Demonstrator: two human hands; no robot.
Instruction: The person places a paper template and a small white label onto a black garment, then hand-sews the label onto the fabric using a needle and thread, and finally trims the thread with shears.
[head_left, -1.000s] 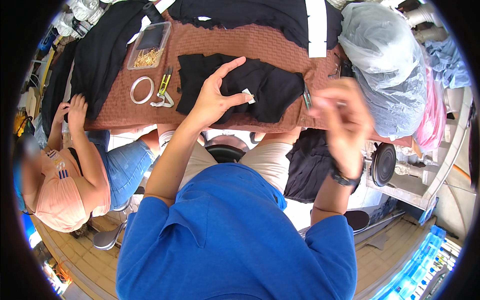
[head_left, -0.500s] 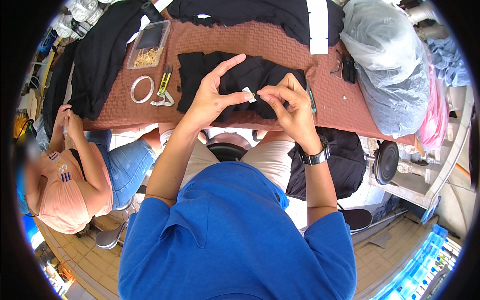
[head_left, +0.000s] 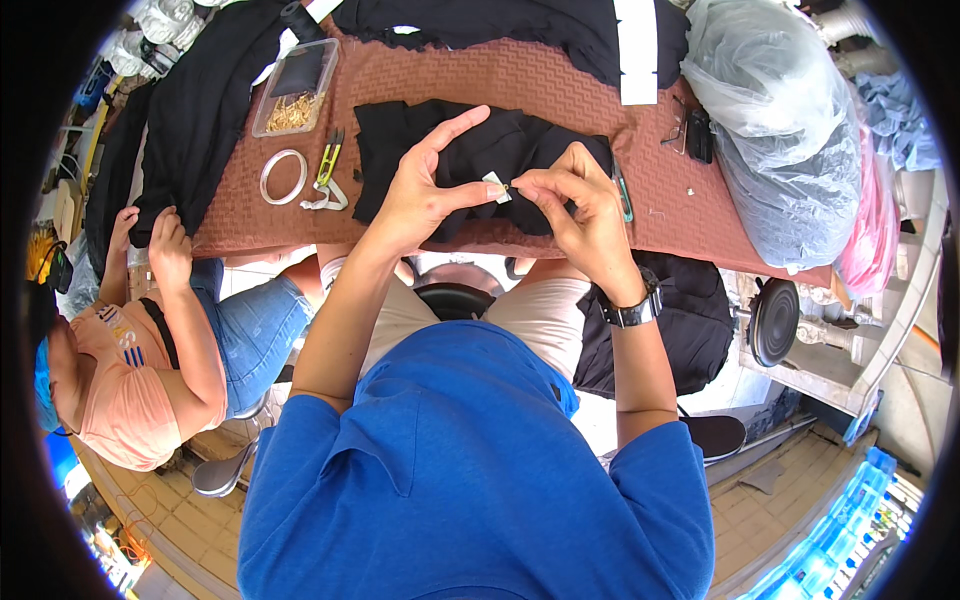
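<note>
A: Biggest thing first?
B: The table (head_left: 665,225), draped in brown textured cloth. To its near left, a co-worker's peach fabric top (head_left: 130,390) carries printed marks.

A: And the work?
B: A soft black fabric piece (head_left: 385,140), near the middle of the table's near side. Its long axis runs left to right.

A: The hands?
B: Apart from each other, though close. The left hand (head_left: 420,195) points its forefinger far and right, its thumb reaching right; whether its hidden fingers grip, I can't tell. The right hand (head_left: 580,205) has thumb and forefinger pinched together.

A: On what?
B: A tiny gold-coloured piece (head_left: 508,187), just right of a small white rectangular tag (head_left: 491,179), which lies under the left thumb, over the black fabric.

A: Which way does the tag run?
B: Aslant, far left to near right. Any writing on it is too small to read.
</note>
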